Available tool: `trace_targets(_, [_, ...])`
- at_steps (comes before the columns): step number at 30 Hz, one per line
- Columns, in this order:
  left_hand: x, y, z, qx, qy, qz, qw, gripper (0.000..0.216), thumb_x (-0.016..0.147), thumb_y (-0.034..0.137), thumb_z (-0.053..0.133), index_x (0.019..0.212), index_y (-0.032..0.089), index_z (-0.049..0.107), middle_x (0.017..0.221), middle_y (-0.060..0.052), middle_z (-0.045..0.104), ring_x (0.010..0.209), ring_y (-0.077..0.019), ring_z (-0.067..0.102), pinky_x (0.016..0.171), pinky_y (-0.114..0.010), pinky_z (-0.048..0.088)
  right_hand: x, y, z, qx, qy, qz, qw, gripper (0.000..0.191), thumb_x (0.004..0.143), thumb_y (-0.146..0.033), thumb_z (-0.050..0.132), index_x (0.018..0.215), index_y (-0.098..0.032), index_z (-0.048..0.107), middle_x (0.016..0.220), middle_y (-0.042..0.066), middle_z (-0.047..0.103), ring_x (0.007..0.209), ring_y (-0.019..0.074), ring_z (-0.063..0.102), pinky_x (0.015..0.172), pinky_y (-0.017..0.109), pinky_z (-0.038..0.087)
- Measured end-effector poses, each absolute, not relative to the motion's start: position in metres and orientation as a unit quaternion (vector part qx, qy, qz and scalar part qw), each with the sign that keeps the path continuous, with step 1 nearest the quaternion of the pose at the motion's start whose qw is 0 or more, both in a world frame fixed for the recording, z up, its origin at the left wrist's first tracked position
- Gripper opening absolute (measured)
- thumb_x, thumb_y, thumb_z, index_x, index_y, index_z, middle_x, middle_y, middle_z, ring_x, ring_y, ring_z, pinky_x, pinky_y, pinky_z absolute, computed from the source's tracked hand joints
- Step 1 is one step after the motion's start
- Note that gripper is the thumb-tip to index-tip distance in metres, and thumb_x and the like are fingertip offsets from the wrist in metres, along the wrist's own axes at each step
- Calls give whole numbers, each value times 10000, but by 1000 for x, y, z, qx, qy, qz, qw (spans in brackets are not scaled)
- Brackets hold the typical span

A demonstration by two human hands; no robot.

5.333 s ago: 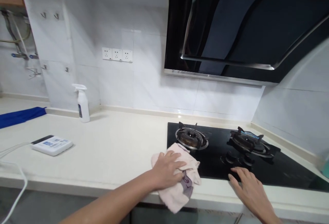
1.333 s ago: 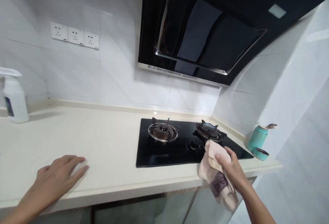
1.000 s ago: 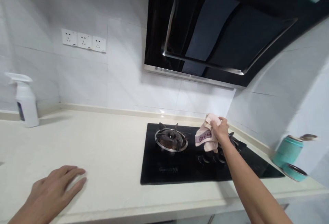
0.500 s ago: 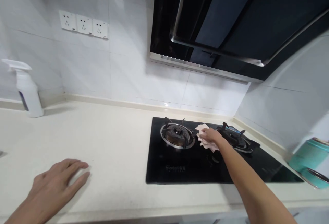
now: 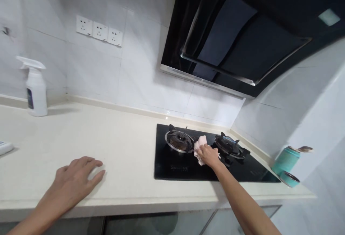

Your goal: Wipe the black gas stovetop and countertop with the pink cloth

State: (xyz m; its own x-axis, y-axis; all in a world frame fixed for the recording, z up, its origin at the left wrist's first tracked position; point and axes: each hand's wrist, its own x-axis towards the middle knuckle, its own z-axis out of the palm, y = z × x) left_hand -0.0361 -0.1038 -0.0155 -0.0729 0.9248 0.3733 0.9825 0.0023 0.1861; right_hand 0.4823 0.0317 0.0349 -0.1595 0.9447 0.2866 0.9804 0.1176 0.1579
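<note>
My right hand (image 5: 208, 154) grips a pale pink cloth (image 5: 200, 143) and presses it on the black glass gas stove (image 5: 168, 172), between the two burners. To the cloth's left is the left burner (image 5: 179, 141), with its dark pan supports; the right burner (image 5: 229, 145) lies just beyond my hand. My left hand (image 5: 78, 179) rests on the cream countertop (image 5: 126, 156), its fingers bent a little and the thumb apart, holding nothing. Part of the cloth is hidden under my right fingers.
A white spray bottle (image 5: 36, 93) stands at the back left, with a white object (image 5: 5, 147) at the left edge. Turquoise containers (image 5: 286, 160) sit right of the stove. Overhead hangs a black range hood (image 5: 229, 37). Wall sockets (image 5: 100, 31) are at the back.
The view has shifted, showing more of the cabinet front. My right hand has moved the cloth nearer the stove's front. My left hand stays on the countertop.
</note>
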Motion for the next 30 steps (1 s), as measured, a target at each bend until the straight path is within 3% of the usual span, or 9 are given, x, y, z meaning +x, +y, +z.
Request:
trace_targets(4, [-32, -106, -12, -677, -702, -208, 74, 515, 941, 532, 341, 1189, 266, 704, 1333, -101, 656, 1276, -314, 537, 1002, -475, 386, 456, 15, 29, -631, -754, -159, 90, 329, 1042, -419, 434, 1107, -212, 682, 1113, 97, 694, 1076, 250, 625, 907, 348, 383])
trace_targets(9, [-30, -108, -10, -679, -699, -209, 79, 524, 952, 522, 325, 1207, 249, 694, 1329, -112, 650, 1257, -314, 538, 1001, -491, 383, 437, -3, 22, -635, -744, -154, 137, 336, 1019, -439, 467, 1131, -190, 662, 1131, 119, 677, 1052, 270, 614, 894, 348, 379])
trace_targets(14, [-33, -106, -10, -682, -701, -190, 84, 527, 968, 500, 309, 1231, 239, 683, 1344, -114, 641, 1274, -312, 534, 1010, -493, 381, 422, -37, 15, -627, -746, -130, 182, 276, 939, -428, 583, 1083, -204, 656, 1066, 96, 671, 1010, 273, 603, 863, 346, 382])
trace_targets(19, [-39, -100, -17, -686, -695, -192, 98, 517, 965, 515, 325, 1247, 253, 670, 1348, -97, 640, 1277, -310, 530, 1011, -493, 391, 375, -77, 8, -515, -814, -66, 260, 235, 810, -344, 677, 1007, -220, 643, 1006, 53, 642, 971, 242, 551, 848, 340, 375])
trace_targets(24, [-44, -97, -17, -687, -698, -186, 82, 523, 966, 527, 318, 1249, 276, 679, 1362, -78, 647, 1292, -306, 532, 1004, -476, 405, 341, -80, 13, -430, -866, -26, 254, 593, 797, -342, 707, 1378, -319, 586, 1249, 63, 588, 1123, 251, 500, 945, 383, 372])
trace_targets(27, [-49, -94, -14, -681, -704, -190, 64, 530, 957, 545, 325, 1226, 288, 702, 1364, -75, 655, 1287, -313, 548, 1002, -481, 413, 354, -65, 20, -443, -859, -15, 257, 527, 840, -300, 665, 1362, -364, 628, 1471, 60, 524, 1317, 271, 450, 1067, 432, 325])
trace_targets(30, [-56, -87, -16, -674, -710, -198, 42, 547, 912, 588, 379, 1203, 290, 734, 1369, -87, 662, 1276, -330, 564, 1013, -497, 416, 395, -52, 21, -467, -842, 17, 268, 479, 871, -207, 567, 1330, -314, 655, 1412, 35, 635, 1297, 226, 533, 1089, 392, 334])
